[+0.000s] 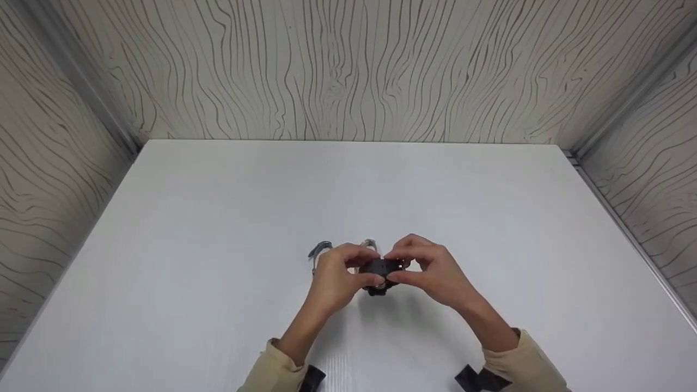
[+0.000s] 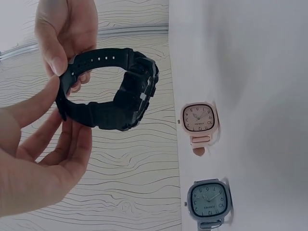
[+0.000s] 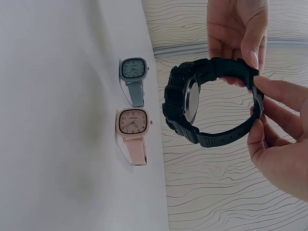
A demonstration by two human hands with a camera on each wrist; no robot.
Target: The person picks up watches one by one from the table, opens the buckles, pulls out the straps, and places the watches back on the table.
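A black wristwatch [image 1: 380, 267] with a chunky case is held up over the table between both hands. Its strap is looped into a ring, as the right wrist view shows. My left hand [image 1: 336, 275] pinches the strap near the buckle between thumb and fingers. On the other side, my right hand [image 1: 438, 269] grips the strap at the same end, around the metal buckle [image 3: 258, 98]. The watch case [image 2: 137, 94] points away from the fingers. Beyond the hands lie a pink square watch [image 2: 198, 117] and a blue-grey square watch [image 2: 209, 198].
The white tabletop [image 1: 207, 218] lies under the hands. Panels with a wood-grain pattern [image 1: 337, 71] enclose it at the back and both sides, with grey metal strips [image 1: 90, 81] at the corners. Black bands [image 1: 482, 378] show at the sleeve cuffs.
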